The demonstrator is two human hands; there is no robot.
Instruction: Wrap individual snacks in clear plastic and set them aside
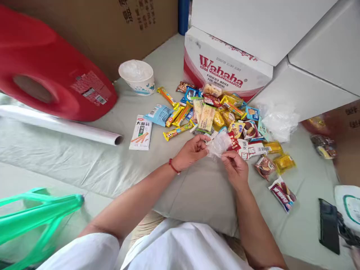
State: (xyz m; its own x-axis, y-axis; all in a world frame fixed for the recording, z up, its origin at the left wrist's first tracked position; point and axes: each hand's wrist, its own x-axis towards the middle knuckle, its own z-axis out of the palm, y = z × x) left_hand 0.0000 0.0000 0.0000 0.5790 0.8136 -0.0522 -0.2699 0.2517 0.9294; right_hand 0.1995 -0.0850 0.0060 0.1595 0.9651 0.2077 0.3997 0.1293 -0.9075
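Both my hands pinch a small clear plastic bag (218,144) between them, just in front of a heap of wrapped snacks (213,114). My left hand (191,152), with a red string at the wrist, grips the bag's left edge. Fingers of my right hand (234,167) are closed on its lower right corner. The snack heap holds several yellow, blue and red packets spread on a pale green sheet (84,165). A white noodle-stick packet (141,132) lies apart at the left.
A Wahaha water carton (225,67) and white boxes stand behind the heap. A paper cup (137,77), a red plastic tub (47,67) and a white tube (62,125) are at the left. A green frame (36,217) is near left, a black phone (329,225) at right.
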